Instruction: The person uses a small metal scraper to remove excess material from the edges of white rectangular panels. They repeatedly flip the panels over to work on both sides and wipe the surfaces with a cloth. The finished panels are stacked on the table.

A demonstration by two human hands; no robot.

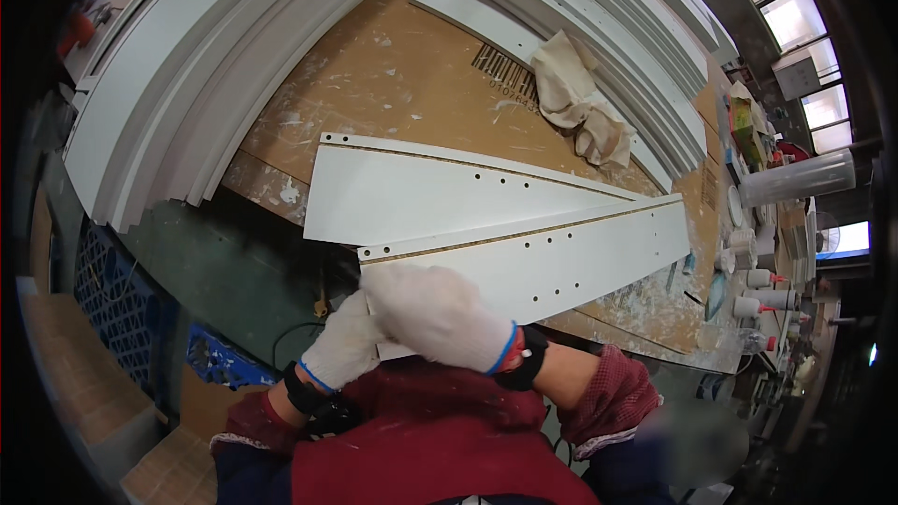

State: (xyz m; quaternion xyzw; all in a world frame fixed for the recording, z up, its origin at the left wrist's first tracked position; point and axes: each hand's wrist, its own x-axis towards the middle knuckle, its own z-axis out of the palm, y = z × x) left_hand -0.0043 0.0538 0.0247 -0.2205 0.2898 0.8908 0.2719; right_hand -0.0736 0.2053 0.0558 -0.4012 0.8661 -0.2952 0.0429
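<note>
Both my hands wear white knitted gloves with blue cuffs, and they meet at the left end of the nearer white panel [486, 271]. My left hand [341, 346] is closed at that end edge, its fingertips partly covered by the other glove. Over the panel's left corner, my right hand [440, 318] is closed and slightly blurred; whatever it may hold is hidden. The panel is long, with drilled holes and a brown groove along its far edge. Its right part overlaps a second white panel [402, 187] of the same kind behind it.
Tall stacks of white panels stand at left [224, 28] and back right [599, 9]. A crumpled cloth [571, 84] lies on the paint-spotted cardboard [374, 75]. Bottles with red tips [753, 304] and a clear plastic cylinder [800, 178] are at right. Blue crates [112, 290] stand lower left.
</note>
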